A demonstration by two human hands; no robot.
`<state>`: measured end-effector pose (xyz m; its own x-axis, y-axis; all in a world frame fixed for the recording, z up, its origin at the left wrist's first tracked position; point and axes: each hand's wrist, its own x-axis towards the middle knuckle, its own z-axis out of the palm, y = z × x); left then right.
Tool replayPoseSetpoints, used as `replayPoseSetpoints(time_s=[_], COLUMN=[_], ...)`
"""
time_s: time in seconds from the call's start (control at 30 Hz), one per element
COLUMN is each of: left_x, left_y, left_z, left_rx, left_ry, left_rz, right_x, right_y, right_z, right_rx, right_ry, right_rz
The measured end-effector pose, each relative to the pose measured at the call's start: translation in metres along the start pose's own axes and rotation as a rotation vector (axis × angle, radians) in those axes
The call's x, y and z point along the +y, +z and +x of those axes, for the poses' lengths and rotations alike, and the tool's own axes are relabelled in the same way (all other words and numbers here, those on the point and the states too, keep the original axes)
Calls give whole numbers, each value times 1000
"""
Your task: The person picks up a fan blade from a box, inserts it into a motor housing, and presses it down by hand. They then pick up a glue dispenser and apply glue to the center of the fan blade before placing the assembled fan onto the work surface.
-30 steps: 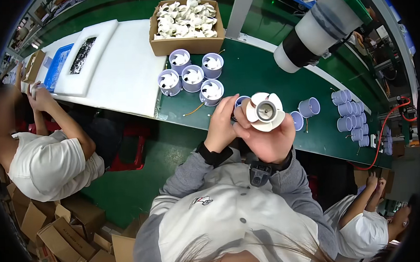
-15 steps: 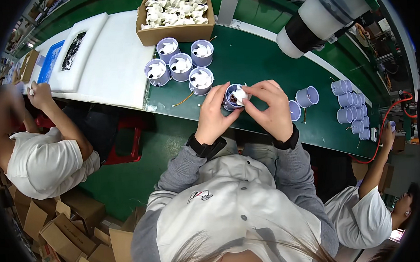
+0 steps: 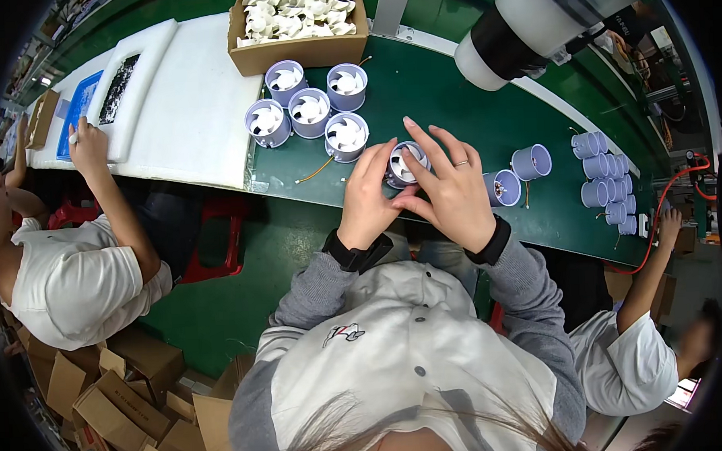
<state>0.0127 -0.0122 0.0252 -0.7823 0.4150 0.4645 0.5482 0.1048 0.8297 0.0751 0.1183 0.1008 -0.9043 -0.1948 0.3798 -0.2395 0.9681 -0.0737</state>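
Left hand [image 3: 365, 199] was half-curled round the side of a lilac fan housing [image 3: 394, 179] near the green bench's [image 3: 452, 92] front edge, white impeller [image 3: 404, 165] sitting inside. Right hand [image 3: 454, 191] was just splayed pretty wide, fingers over the top.
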Motion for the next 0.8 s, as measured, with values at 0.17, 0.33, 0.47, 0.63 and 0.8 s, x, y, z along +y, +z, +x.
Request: replayPoseSetpoints(time_s=[0.17, 0.33, 0.47, 0.63, 0.8], left_x=[0, -1, 7, 19, 54], left_y=[1, 3, 8, 15, 60], left_z=[-2, -1, -6, -2, 4], left_rx=[-7, 45, 139, 467, -44], left_ry=[0, 96, 55, 88, 200], left_rz=[8, 150, 233, 523, -77], right_x=[0, -2, -8, -27, -28], right_y=[10, 17, 7, -15, -22], right_z=[-7, -10, -19, -78, -121], right_rx=[-41, -62, -30, 168, 359], right_ry=[31, 55, 87, 42, 34], right_rz=[-6, -12, 57, 365, 531])
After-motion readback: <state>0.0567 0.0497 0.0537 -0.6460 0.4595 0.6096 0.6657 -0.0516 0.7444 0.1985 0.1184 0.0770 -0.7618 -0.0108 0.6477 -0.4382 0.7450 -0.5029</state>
